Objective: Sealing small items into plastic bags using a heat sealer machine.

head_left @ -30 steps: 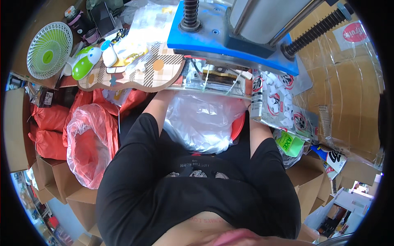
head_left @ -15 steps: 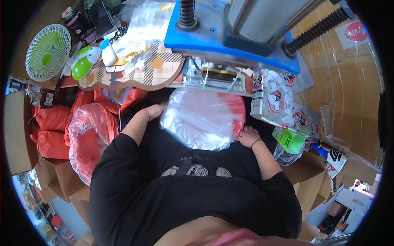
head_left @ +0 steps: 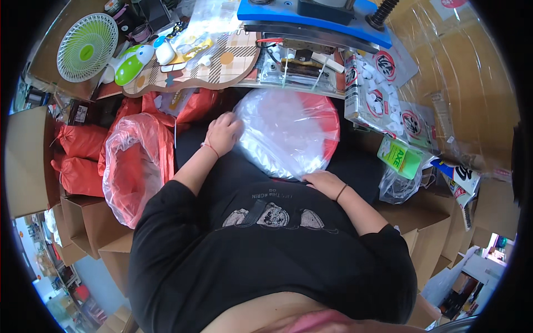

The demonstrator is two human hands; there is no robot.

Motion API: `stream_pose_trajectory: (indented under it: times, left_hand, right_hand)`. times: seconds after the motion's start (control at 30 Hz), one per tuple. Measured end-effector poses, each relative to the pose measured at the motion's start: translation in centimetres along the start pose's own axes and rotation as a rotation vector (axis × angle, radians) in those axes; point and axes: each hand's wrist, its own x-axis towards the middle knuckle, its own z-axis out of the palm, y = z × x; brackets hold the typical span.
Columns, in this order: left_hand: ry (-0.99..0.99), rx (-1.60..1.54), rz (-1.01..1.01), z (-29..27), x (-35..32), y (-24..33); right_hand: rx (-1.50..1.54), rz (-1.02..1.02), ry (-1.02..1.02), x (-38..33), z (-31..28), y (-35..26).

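A round red basin (head_left: 331, 119) rests on my lap, lined and covered by a clear plastic bag (head_left: 286, 130). My left hand (head_left: 223, 133) grips the bag's left edge, a red string around that wrist. My right hand (head_left: 325, 183) lies on the bag's near edge against my black shirt, with a dark band on the wrist. Just beyond the basin is the edge of a worktable (head_left: 183, 83) with a blue press machine (head_left: 311, 19) on it.
A clear bag with red contents (head_left: 136, 166) stands at my left, beside red sacks (head_left: 78, 158) and cardboard boxes (head_left: 25, 161). A green fan (head_left: 87, 39) sits at the far left. Packets of small white parts (head_left: 369, 91) and a green box (head_left: 401, 158) lie at right.
The bag-covered basin has come out from under the table onto my lap. My hands moved from its far sides to its left and near edges. The view tilted down.
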Motion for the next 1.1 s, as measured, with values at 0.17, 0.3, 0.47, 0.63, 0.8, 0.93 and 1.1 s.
stream_pose_trajectory:
  times: [0.17,0.3,0.47,0.63,0.8,0.93,1.1]
  left_hand:
    - [0.032,-0.041,0.275,0.5,0.6,-1.9]
    - [-0.257,0.029,0.251,0.6,-1.1,-3.1]
    - [-0.563,0.151,0.122,1.0,-1.8,-2.4]
    - [-0.513,0.162,0.2,0.8,-1.1,-2.4]
    - [-0.3,-0.002,0.341,0.9,-2.3,-1.5]
    - [-0.253,0.085,0.302,2.6,-1.7,0.6]
    - [-0.451,0.211,0.161,5.5,-1.7,1.2]
  right_hand:
    - [0.065,0.055,-0.168,1.0,1.1,-0.2]
    - [0.236,-0.032,-0.217,3.7,3.8,1.4]
    - [-0.053,-0.003,-0.351,6.9,6.2,2.4]
    - [0.302,0.227,-0.253,7.5,5.6,1.0]
    - [-0.018,0.238,-0.177,5.4,2.8,-0.2]
    - [-0.287,0.324,-0.113,5.2,1.0,0.3]
    - [-0.398,0.388,-0.238,6.9,2.5,1.5]
